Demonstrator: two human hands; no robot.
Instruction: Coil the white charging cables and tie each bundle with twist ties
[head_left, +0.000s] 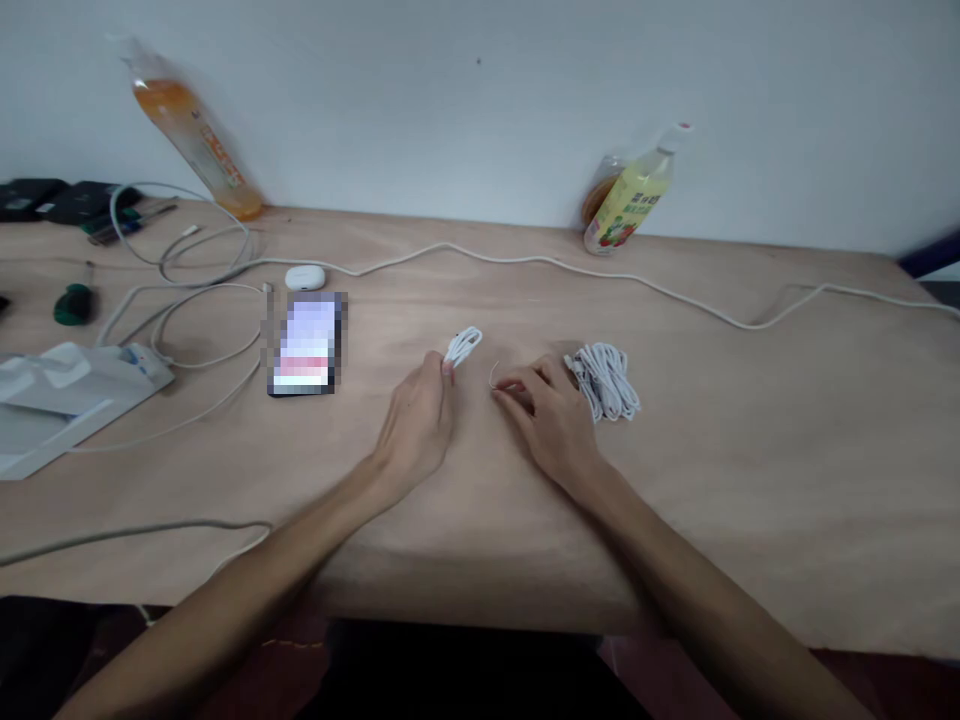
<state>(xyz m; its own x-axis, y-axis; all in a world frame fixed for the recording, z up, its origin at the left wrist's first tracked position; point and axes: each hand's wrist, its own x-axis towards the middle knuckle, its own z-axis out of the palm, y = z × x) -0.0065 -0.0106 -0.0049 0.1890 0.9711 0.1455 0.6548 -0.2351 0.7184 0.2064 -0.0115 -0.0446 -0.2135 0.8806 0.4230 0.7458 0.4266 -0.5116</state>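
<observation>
Between the fingers of my left hand (415, 418) is a small coiled white cable (465, 344), its loops sticking out past the fingertips. My right hand (556, 424) pinches a thin, bent white wire (492, 374) that looks like a twist tie, just above the wooden table. A gap separates the coil from this wire. Right behind my right hand lies a pile of bundled white cables (611, 382), partly covered by that hand.
To the left lie a phone (307, 345), a white earbud case (304, 278), loose cables and a white package (67, 395). An orange drink bottle (199, 145) and a yellow one (634, 200) stand by the wall. A long white cord (540, 259) crosses the table (787, 450).
</observation>
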